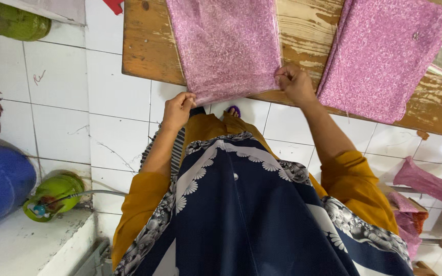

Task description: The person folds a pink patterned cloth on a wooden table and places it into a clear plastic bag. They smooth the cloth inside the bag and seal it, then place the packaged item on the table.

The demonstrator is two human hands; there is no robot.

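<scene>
Both hands pinch the near edge of the folded pink cloth (226, 46) on the wooden counter (144, 46); left hand (178, 109) at its left corner, right hand (293, 83) at its right; cloth's length runs away from them.

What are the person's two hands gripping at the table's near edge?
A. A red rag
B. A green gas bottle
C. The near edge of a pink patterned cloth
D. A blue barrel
C: the left hand and right hand both pinch the near edge of the pink cloth lying on the wooden table; a second pink cloth lies untouched beside it.
</scene>
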